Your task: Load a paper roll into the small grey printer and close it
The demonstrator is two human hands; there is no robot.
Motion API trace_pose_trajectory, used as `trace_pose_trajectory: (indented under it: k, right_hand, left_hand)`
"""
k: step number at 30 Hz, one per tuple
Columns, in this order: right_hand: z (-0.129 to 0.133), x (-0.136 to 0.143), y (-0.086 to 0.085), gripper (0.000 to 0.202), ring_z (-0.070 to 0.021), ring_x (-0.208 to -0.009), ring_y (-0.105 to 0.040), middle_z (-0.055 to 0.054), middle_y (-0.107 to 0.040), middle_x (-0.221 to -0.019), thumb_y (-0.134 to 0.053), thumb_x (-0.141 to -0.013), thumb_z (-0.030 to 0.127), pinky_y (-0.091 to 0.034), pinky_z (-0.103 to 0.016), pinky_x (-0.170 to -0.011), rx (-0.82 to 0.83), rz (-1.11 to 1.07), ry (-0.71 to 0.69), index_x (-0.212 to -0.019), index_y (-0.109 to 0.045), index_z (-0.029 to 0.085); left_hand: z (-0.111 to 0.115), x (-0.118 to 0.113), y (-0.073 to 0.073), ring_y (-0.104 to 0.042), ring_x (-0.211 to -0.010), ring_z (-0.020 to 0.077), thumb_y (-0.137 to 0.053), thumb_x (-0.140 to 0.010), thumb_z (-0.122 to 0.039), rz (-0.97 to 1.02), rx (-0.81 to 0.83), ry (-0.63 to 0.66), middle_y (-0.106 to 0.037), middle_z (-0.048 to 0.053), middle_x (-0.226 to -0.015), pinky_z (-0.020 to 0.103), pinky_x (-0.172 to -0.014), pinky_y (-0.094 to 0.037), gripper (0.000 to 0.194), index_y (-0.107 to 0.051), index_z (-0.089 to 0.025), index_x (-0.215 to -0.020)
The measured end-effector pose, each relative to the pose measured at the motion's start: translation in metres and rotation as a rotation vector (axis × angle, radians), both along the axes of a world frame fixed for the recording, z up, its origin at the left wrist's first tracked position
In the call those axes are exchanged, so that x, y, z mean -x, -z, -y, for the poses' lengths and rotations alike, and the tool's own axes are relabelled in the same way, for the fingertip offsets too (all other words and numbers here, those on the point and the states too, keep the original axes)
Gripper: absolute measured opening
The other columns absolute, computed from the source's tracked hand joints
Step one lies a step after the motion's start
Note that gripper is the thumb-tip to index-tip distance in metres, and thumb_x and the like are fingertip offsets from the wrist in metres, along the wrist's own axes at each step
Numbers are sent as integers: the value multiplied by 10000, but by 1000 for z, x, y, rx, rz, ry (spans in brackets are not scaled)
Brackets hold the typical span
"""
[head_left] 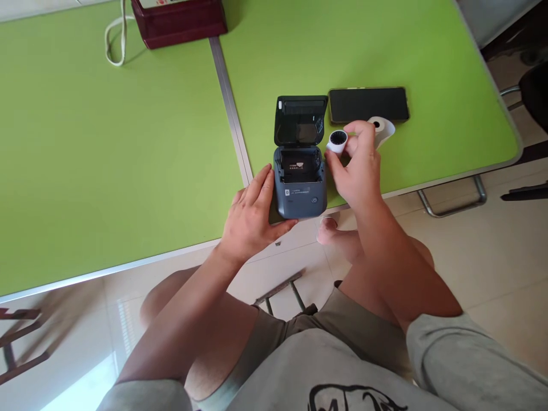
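Note:
A dark blue-grey label printer [301, 197] sits at the table's front edge with its lid [299, 121] raised and its inner bay showing. My left hand [252, 214] rests against the printer's left side, fingers stretched along it and thumb at its front. Just right of the printer, my right hand [359, 165] pinches a small white paper roll [337, 142] with a black core. Behind the right hand's knuckles lies another white paper roll [384, 130], partly unrolled and partly hidden by the hand.
A black phone [369, 104] lies behind the rolls on the green table [128, 142]. A dark red box [182, 24] with a white cord [115, 54] stands at the back. A metal strip [231, 108] crosses the tabletop. Stool legs show below.

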State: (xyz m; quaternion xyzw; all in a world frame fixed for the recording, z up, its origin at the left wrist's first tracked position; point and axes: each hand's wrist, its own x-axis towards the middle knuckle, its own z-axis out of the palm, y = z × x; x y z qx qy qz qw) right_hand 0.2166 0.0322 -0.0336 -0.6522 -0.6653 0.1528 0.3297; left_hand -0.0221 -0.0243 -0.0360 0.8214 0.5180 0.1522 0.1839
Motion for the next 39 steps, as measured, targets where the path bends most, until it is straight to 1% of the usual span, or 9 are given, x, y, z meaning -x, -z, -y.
trace_pose_trajectory:
  k: [4,9,13,21,27,31,34,36,39]
  right_hand:
    - [7,1,2,438,-296,-1002,-722,-94,-744,-1136,-577,-937,258,-561,-503,-904,6,97,27,-1340,-408,291]
    - [30,-1,-22,459,-393,-1350,-577,-178,-578,-1457,-569,-928,303,-552,-564,-940,-160,139,31,-1377,-473,289]
    - [20,-25,-32,386,-329,-1210,-638,-150,-626,-1242,-502,-837,136,-567,-484,-865,-368,69,164,-1200,-560,255]
    - [-36,-63,16,678,-287,-1380,-570,-150,-466,-1493,-545,-860,128,-527,-473,-1088,-157,170,76,-1500,-367,261]
    - [-40,-64,29,590,-307,-1157,-658,-130,-627,-1243,-618,-921,318,-539,-522,-978,-61,172,134,-1467,-406,248]
    - [-33,-57,13,487,-248,-975,-678,-91,-673,-1149,-635,-906,305,-563,-442,-895,-81,15,192,-1351,-436,290]
    - [-20,-40,-16,498,-217,-940,-675,-106,-652,-1137,-658,-796,202,-564,-371,-807,-308,-212,218,-1227,-422,277]
    - [-8,-23,-36,482,-217,-924,-686,-83,-630,-1066,-632,-774,177,-549,-380,-765,-528,-390,26,-1180,-390,271]
    - [8,1,-54,401,-204,-992,-716,-69,-659,-1151,-677,-827,214,-582,-367,-795,-440,-338,-307,-1132,-431,299]
  left_hand:
    - [0,0,1,-453,-1534,387,-718,-861,-645,0,2,-7,-361,207,-1707,505,-1192,-470,1038,-256,-165,-1657]
    - [0,2,2,-461,-1530,380,-699,-878,-647,11,-12,-4,-366,187,-1709,499,-1186,-480,1019,-234,-203,-1668]
    - [0,3,1,-460,-1530,387,-691,-875,-669,-4,-14,-7,-362,198,-1709,513,-1179,-485,1028,-248,-181,-1665]
    - [-1,1,1,-514,-1482,401,-703,-859,-674,-29,-21,-25,-379,203,-1698,529,-1153,-506,1045,-258,-171,-1660]
    - [-1,4,3,-523,-1476,394,-700,-866,-678,-17,-44,-11,-389,186,-1696,517,-1138,-517,1038,-228,-220,-1670]
    - [0,3,5,-523,-1477,391,-713,-864,-666,-16,-61,-7,-391,198,-1692,516,-1144,-514,1053,-212,-209,-1669]
    - [2,1,4,-498,-1501,382,-750,-856,-619,0,-92,-5,-392,205,-1689,497,-1145,-508,1069,-186,-214,-1669]
    - [3,0,3,-509,-1491,382,-779,-855,-545,-1,-105,4,-388,195,-1691,499,-1131,-511,994,-251,-259,-1647]
    - [4,-3,-1,-535,-1463,387,-775,-876,-507,-32,-109,12,-391,185,-1682,529,-1116,-510,819,-392,-323,-1576]
